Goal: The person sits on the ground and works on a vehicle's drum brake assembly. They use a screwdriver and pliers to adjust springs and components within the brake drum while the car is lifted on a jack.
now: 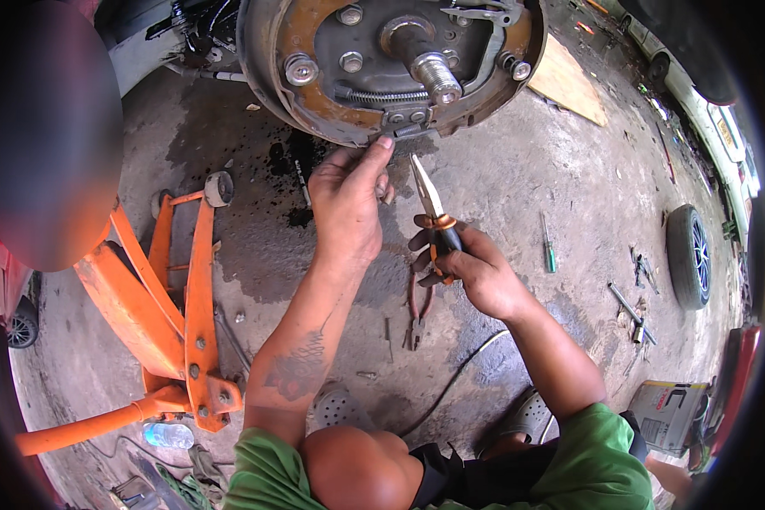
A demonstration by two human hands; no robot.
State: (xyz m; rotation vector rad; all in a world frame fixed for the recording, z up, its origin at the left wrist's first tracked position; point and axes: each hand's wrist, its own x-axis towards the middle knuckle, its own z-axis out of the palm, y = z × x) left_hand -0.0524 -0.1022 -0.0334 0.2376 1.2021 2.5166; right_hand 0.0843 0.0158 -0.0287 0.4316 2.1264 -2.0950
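A drum brake assembly [361,64] hangs at the top, its drum off, with brown shoes, coil springs and a threaded axle spindle [433,72] showing. My left hand [348,200] reaches up to its lower edge. Thumb and fingers are pinched at the left end of a small coil spring [412,131]; the fingertips are partly hidden. In my right hand [476,268] is a pair of long-nose pliers [431,204] with black and orange handles. Their jaws point up, just below the spring and apart from it.
An orange floor jack [144,314] stands on the left. Red-handled pliers [419,310], a green-handled screwdriver [551,246] and other tools lie on the stained concrete. To the right are a wheel [688,255] and a grey case [667,414]. A water bottle [168,435] lies lower left.
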